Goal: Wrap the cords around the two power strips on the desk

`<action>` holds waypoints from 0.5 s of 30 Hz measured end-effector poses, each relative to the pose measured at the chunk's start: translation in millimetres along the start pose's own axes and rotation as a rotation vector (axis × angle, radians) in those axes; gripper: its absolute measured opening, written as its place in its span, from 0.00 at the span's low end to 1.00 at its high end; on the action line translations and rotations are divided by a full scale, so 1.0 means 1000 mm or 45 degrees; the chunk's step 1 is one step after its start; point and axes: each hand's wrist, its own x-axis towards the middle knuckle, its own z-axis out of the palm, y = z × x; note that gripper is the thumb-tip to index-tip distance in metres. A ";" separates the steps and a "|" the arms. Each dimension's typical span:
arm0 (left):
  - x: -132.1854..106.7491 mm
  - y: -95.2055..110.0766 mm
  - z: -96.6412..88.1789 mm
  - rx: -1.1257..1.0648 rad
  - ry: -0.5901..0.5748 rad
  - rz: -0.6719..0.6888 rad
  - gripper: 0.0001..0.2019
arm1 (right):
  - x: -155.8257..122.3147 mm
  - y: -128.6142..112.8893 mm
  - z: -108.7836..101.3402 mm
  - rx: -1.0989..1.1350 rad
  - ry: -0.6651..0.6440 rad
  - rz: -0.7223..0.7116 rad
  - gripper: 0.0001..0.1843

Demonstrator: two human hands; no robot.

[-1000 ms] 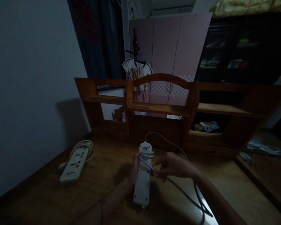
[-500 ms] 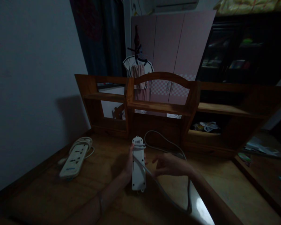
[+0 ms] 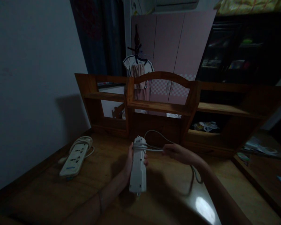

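My left hand [image 3: 129, 161] is closed around a white power strip [image 3: 138, 175], its back with small screw holes facing me. Several turns of the grey-white cord [image 3: 154, 150] wrap the strip's far end. To the right, my right hand [image 3: 176, 153] pinches that cord and holds it taut, level with the wraps. Behind the right hand a loop of the cord lies on the desk, and another part hangs below the right wrist. A second white power strip [image 3: 74, 160], sockets up, rests on the left with its cord coiled at its far end.
The wooden desk [image 3: 103, 187] carries a wooden shelf unit [image 3: 159, 107] along its back edge. Small items in a plastic bag [image 3: 210, 126] sit in the right compartment. A wall [image 3: 37, 93] borders the left side. Clothes, a pink wardrobe [image 3: 166, 47] and a dark cabinet stand beyond.
My right hand has taken hold of the cord and drawn it taut to the right. The cord that crossed the strip diagonally now lies around its far end. The strip has tilted slightly.
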 end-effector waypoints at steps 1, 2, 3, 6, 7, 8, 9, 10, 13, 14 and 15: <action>-0.001 -0.001 0.001 0.022 -0.076 -0.055 0.37 | 0.000 0.005 -0.005 0.063 -0.068 0.010 0.16; -0.001 -0.003 0.000 0.052 -0.147 -0.086 0.38 | -0.001 0.010 -0.008 0.140 -0.148 0.035 0.18; -0.001 -0.006 -0.002 0.073 -0.212 -0.087 0.39 | -0.001 0.014 -0.010 0.219 -0.226 0.067 0.19; -0.003 -0.014 -0.012 0.095 -0.387 -0.050 0.36 | 0.000 0.023 -0.010 0.409 -0.382 0.134 0.22; -0.005 -0.016 -0.016 0.119 -0.443 -0.057 0.34 | 0.002 0.025 -0.006 0.444 -0.406 0.138 0.23; -0.007 -0.018 -0.019 0.148 -0.488 -0.072 0.32 | 0.004 0.027 -0.002 0.467 -0.425 0.142 0.23; -0.011 -0.019 -0.021 0.174 -0.529 -0.098 0.31 | 0.007 0.029 0.004 0.483 -0.447 0.147 0.23; -0.014 -0.020 -0.022 0.189 -0.557 -0.129 0.29 | 0.010 0.031 0.010 0.484 -0.478 0.150 0.24; -0.025 -0.019 -0.020 0.220 -0.638 -0.357 0.27 | 0.019 0.037 0.031 0.412 -0.589 0.127 0.26; -0.027 -0.018 -0.017 0.270 -0.685 -0.482 0.26 | 0.022 0.039 0.037 0.384 -0.616 0.112 0.26; -0.029 -0.018 -0.014 0.348 -0.727 -0.595 0.25 | 0.024 0.042 0.041 0.361 -0.624 0.097 0.26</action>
